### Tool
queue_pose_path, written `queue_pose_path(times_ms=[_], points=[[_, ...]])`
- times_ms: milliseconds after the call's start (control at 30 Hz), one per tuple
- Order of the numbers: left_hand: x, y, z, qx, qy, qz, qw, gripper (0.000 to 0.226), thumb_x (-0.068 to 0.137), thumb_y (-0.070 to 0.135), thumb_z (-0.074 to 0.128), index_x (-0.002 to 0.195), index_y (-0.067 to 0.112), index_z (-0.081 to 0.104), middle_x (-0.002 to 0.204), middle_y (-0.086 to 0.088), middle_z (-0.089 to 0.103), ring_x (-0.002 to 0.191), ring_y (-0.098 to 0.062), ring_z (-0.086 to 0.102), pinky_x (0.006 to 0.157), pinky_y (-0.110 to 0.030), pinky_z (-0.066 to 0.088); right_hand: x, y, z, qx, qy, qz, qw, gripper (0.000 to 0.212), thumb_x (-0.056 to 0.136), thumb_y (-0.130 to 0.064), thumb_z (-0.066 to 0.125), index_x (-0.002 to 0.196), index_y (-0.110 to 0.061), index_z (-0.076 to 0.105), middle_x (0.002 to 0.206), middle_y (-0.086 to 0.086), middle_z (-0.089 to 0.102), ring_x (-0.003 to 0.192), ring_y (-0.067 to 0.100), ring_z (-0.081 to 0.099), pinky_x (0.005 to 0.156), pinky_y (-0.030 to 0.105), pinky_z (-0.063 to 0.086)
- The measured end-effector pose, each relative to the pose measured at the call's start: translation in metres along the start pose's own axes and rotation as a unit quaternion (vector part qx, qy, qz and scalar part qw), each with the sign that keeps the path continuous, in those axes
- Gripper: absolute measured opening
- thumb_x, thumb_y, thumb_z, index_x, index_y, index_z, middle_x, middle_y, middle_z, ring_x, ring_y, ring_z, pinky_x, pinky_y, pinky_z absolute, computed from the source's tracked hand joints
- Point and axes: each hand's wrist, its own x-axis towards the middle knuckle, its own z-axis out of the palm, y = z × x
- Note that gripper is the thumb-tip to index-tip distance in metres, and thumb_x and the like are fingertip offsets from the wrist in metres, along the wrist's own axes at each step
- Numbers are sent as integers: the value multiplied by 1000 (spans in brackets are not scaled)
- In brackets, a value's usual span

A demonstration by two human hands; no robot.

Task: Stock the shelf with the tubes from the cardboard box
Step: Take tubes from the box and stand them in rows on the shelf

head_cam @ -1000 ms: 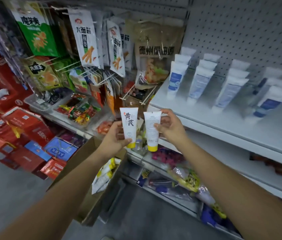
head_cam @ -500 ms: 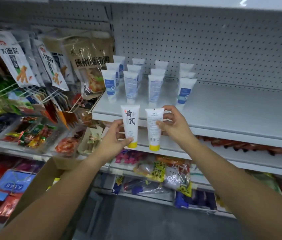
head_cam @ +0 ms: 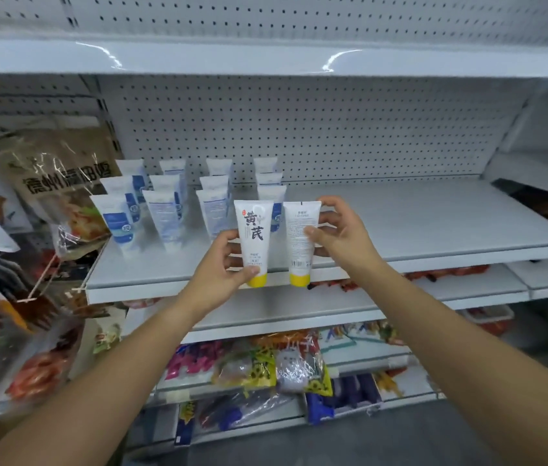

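My left hand (head_cam: 220, 267) grips a white tube with a yellow cap (head_cam: 254, 242), cap down, its front with large black characters facing me. Beside it, my right hand (head_cam: 340, 232) holds a second yellow-capped tube (head_cam: 300, 242) with its printed back toward me. Both tubes are raised in front of the front edge of the grey shelf (head_cam: 417, 223). Several white tubes with blue labels (head_cam: 165, 213) stand in rows on the shelf's left part, just behind my hands. The cardboard box is barely visible at the lower left corner.
The shelf's right part is bare up to the pegboard back wall (head_cam: 299, 129). Another shelf (head_cam: 266, 58) runs overhead. Snack bags (head_cam: 64, 183) hang at the left. Packaged goods (head_cam: 266, 364) fill the lower shelves below my arms.
The view swung right and up, from the hanging snacks to the grey shelf. Both hands carried the tubes up to the shelf's front edge, keeping the same hold.
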Motion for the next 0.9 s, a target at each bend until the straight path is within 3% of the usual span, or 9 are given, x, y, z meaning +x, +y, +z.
queue_pose_path(times_ms=[133,267,567,667,800,900], points=[[20,8,18,-7,-17,10,1000,64,84,8,76,136,23,42,116,-3,63,104,-20,66,82,-33,57,6,-5,-23,8,26,5,1000,39,90,-1,64,121,-19,51,107,10,66,95,25,67,78,46,60],[37,22,40,-1,-32,26,999,60,86,8,74,133,25,42,116,-2,64,104,-16,65,78,-23,55,18,-8,-48,10,42,-4,999,39,90,-2,65,123,-16,50,103,8,67,91,22,67,78,49,60],[83,41,108,16,-8,37,999,61,85,4,74,135,22,42,119,-5,63,107,-18,65,91,-30,54,56,1,-122,18,20,-19,999,36,91,1,62,118,-20,50,101,4,66,89,19,65,74,39,61],[98,46,140,12,22,38,999,59,86,2,72,133,22,42,122,-3,61,111,-16,63,87,-21,54,74,6,-152,21,3,-24,999,38,90,1,63,117,-23,51,100,1,65,89,18,65,71,35,60],[114,56,174,25,63,25,997,60,86,1,72,134,21,42,118,3,62,111,-16,63,85,-21,54,92,6,-187,31,-15,-32,999,39,90,4,62,115,-23,50,96,1,63,85,15,63,64,28,58],[121,63,190,28,95,17,995,61,85,-2,71,136,16,41,116,2,61,107,-16,63,80,-18,55,104,5,-204,34,-29,-32,998,40,89,5,62,114,-24,50,98,2,63,86,17,63,65,30,60]])
